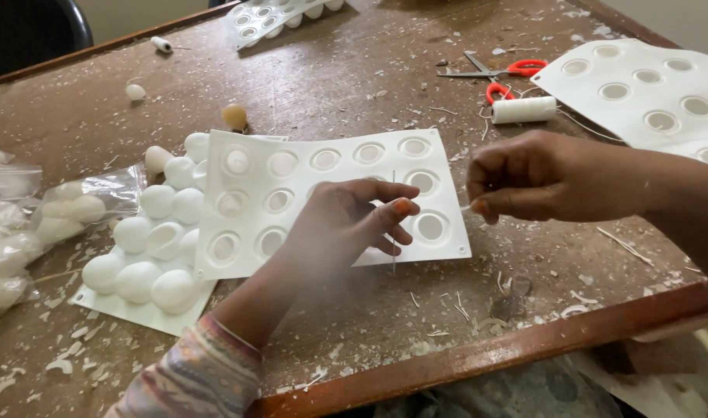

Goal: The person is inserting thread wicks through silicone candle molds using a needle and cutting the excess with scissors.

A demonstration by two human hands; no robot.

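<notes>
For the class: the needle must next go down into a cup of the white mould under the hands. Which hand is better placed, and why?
Probably the left hand: it holds the needle upright directly over the white mould. The right hand sits off the mould's right edge, pinching something pale, likely thread.

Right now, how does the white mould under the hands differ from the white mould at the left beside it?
The mould under the hands shows flat round rings on top, while the left mould shows full white domes. The first lies partly over the second, which rests flat on the table. The left hand, holding a thin needle, is above the first; no hand touches the second. Both are white sheets with rows of round cells.
</notes>
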